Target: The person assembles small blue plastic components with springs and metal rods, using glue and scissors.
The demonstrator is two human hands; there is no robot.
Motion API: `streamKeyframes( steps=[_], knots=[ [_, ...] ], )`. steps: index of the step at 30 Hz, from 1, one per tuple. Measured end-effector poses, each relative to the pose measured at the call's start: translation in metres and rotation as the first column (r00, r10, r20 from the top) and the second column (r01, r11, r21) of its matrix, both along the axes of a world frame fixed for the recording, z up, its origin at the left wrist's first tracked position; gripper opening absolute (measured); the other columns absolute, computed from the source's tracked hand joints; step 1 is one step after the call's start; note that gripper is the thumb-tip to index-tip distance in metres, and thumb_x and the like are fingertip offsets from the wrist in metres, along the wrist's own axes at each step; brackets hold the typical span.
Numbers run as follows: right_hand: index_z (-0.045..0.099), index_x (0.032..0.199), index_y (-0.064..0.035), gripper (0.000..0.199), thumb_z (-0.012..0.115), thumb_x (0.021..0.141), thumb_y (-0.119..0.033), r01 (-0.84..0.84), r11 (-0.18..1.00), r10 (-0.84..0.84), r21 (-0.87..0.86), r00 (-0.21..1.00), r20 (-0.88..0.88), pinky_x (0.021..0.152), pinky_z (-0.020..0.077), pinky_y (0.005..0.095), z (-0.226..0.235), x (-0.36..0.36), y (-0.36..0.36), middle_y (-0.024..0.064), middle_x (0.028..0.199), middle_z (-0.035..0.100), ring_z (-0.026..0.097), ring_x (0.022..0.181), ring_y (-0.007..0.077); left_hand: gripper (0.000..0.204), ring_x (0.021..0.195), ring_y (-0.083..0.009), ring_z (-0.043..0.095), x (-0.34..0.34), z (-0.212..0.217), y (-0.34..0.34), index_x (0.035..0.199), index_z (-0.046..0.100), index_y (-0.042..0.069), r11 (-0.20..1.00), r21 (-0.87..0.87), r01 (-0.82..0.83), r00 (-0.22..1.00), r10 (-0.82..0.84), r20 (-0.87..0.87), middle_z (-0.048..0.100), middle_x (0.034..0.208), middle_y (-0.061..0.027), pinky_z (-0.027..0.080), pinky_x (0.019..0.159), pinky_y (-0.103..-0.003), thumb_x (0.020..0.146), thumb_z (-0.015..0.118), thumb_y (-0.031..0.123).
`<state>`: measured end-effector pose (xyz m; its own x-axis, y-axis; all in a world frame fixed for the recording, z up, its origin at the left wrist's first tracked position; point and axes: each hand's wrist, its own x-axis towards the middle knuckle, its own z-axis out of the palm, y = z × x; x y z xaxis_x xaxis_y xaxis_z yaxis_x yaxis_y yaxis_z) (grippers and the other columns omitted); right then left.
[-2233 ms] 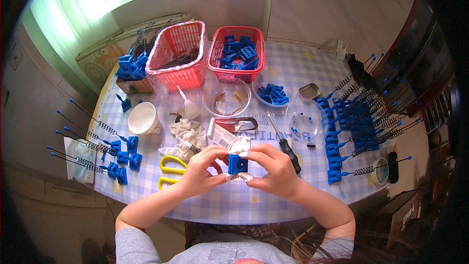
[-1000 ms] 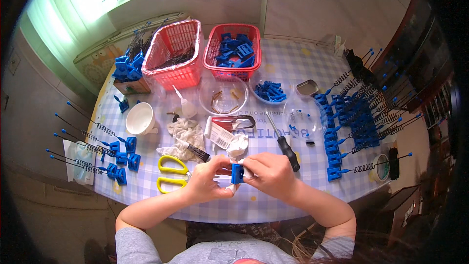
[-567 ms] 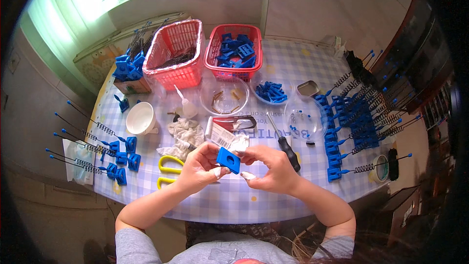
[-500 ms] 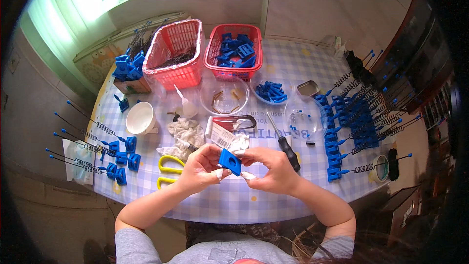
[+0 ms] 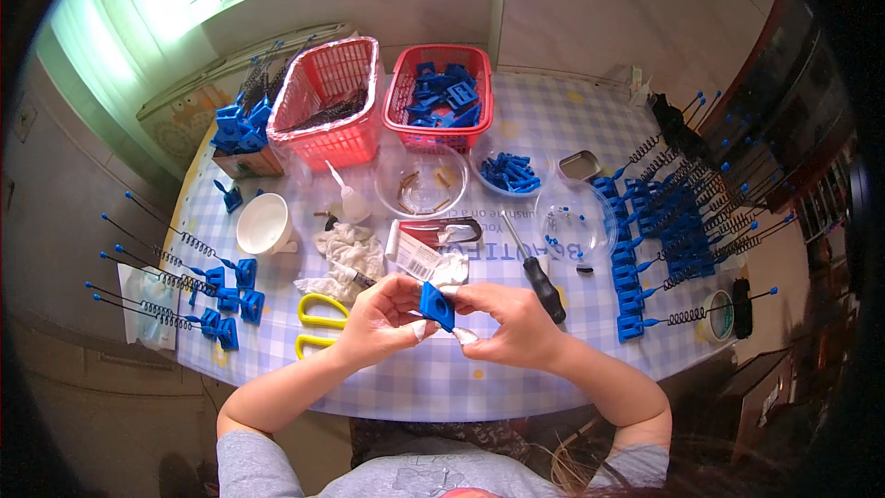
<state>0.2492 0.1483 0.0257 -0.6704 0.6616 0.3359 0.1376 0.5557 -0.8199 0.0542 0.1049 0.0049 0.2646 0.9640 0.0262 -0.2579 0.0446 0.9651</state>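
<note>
A blue plastic base piece (image 5: 437,305) with a round recess in its face is held tilted above the near edge of the table. My left hand (image 5: 380,321) pinches it from the left, and my right hand (image 5: 509,315) grips its right side. White wrapping covers the thumb tips. Beyond the fingers lie a white labelled packet (image 5: 413,254) and a crumpled white cloth (image 5: 350,256). Yellow-handled scissors (image 5: 323,311) rest left of my left hand, and a black-handled screwdriver (image 5: 544,290) lies just past my right hand.
Two red baskets (image 5: 324,134) stand at the back, one with blue pieces (image 5: 444,92). Clear bowls hold brass pins (image 5: 406,186) and blue sleeves (image 5: 510,172). Spring-stemmed blue assemblies line the right (image 5: 631,300) and left (image 5: 226,300). A white bowl (image 5: 264,224) sits at left.
The blue base piece has turned in my fingers, so its face looks narrower. My hands stay in nearly the same place with a small shift of the fingers.
</note>
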Motion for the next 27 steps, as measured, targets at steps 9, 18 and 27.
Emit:
streamKeyframes(
  steps=[9,18,27],
  knots=[
    [0.043,0.108,0.005,0.055,0.063,0.059,-0.007,-0.008,0.956,-0.015,0.293,0.997,0.075,0.064,0.0463,0.0356,0.0008,0.0,-0.0032,0.0194,0.079,0.055,0.056,0.071,0.031,0.032,0.082,-0.0129,0.058,0.0001,0.0021,0.0006,0.093,0.046,0.0,0.999,-0.045,0.003,1.0,-0.004,-0.024,0.057,0.088,-0.0061,0.049,0.074,-0.028,0.07,0.066,0.004],
    [0.046,0.105,0.0027,0.05,0.062,0.059,-0.009,-0.007,0.961,-0.01,0.276,0.998,0.058,0.066,0.0465,0.0352,0.003,0.0015,-0.0002,0.0185,0.084,0.056,0.057,0.075,0.0311,0.029,0.075,-0.0108,0.059,0.0026,0.0019,-0.0009,0.088,0.048,0.0,0.995,0.078,-0.06,0.973,0.075,-0.219,0.059,0.081,-0.0064,0.049,0.069,-0.025,0.067,0.068,0.002],
    [0.057,0.096,-0.0001,0.042,0.064,0.055,-0.005,0.05,0.956,-0.044,0.29,0.999,-0.028,0.063,0.0478,0.0311,-0.0021,-0.0023,-0.0052,0.0136,0.082,0.06,0.059,0.071,0.0266,0.027,0.064,-0.01,0.06,0.0051,0.0085,-0.0049,0.08,0.05,0.001,0.95,0.31,-0.039,0.832,0.203,-0.517,0.061,0.071,-0.0063,0.049,0.06,-0.023,0.062,0.07,0.004]
  ],
)
